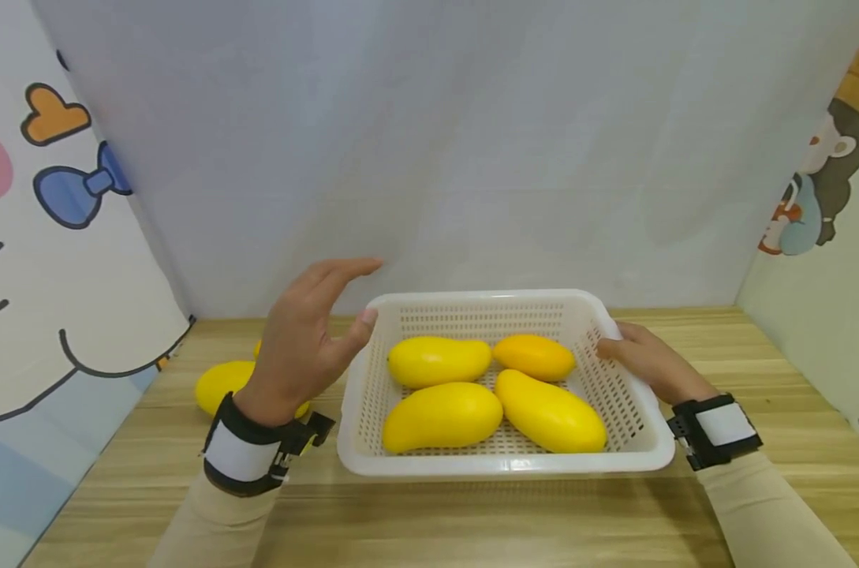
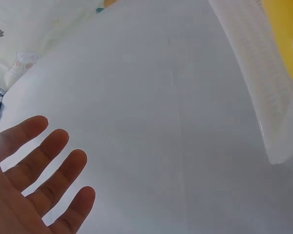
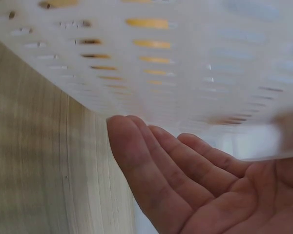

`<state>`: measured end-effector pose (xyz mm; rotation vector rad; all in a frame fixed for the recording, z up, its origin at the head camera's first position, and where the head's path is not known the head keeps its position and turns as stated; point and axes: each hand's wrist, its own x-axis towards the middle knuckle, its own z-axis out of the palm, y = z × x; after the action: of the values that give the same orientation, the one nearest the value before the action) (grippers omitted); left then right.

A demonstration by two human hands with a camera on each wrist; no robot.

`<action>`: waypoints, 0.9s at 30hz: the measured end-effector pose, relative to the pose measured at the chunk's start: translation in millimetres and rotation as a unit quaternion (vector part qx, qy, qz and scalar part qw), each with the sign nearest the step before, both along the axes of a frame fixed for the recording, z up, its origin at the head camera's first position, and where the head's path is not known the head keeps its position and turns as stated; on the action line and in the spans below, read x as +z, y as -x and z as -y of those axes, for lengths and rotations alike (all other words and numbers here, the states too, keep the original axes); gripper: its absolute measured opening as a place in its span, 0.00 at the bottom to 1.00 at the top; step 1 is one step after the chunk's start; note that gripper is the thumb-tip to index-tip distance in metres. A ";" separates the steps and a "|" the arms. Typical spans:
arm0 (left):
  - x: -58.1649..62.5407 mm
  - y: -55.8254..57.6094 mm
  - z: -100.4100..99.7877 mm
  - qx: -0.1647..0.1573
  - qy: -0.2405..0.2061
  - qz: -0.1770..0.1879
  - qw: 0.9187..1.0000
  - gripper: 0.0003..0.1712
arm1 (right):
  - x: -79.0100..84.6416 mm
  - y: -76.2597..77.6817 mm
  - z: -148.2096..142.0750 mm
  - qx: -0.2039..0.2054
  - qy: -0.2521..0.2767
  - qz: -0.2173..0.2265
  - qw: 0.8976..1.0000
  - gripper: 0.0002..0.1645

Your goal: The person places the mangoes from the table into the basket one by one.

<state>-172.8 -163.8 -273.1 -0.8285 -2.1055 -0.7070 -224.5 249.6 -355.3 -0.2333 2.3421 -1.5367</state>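
A white perforated plastic basket (image 1: 507,465) holds several mangoes, among them a yellow one (image 1: 443,416) at the front left and a more orange one (image 1: 534,357) at the back right. My right hand (image 1: 649,359) grips the basket's right end, thumb over the rim. In the right wrist view its fingers (image 3: 151,165) reach under the slotted bottom, which is raised off the table on that side. Just off the basket's left end, my left hand (image 1: 301,339) is raised with thumb and fingers apart. Its spread fingers (image 2: 53,170) hold nothing in the left wrist view.
On the wooden table (image 1: 472,521), another yellow mango (image 1: 219,386) lies behind my left wrist, and a further yellow bit (image 1: 257,349) shows past the hand. A pale cloth backdrop (image 1: 457,158) stands behind, with cartoon-printed panels (image 1: 67,300) at the sides.
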 end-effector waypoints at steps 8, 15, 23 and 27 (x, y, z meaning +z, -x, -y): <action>-6.7 3.1 16.1 0.016 0.008 -0.007 1.000 0.25 | 2.9 0.3 -0.1 0.000 0.002 0.002 1.000 0.30; -18.1 5.9 34.9 0.037 0.036 0.006 0.999 0.22 | 2.3 -0.9 -0.8 0.003 0.008 0.003 1.000 0.30; -35.7 9.1 62.4 0.077 0.081 0.045 0.993 0.19 | -0.1 0.3 0.3 0.002 0.005 0.002 1.000 0.30; -44.1 9.8 72.8 0.092 0.104 0.078 0.987 0.19 | 0.4 0.5 -0.5 -0.001 -0.001 0.000 1.000 0.30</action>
<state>-182.5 -236.7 -317.2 -0.6951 -2.3903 -0.4731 -225.1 250.1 -354.8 -0.2299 2.3451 -1.5343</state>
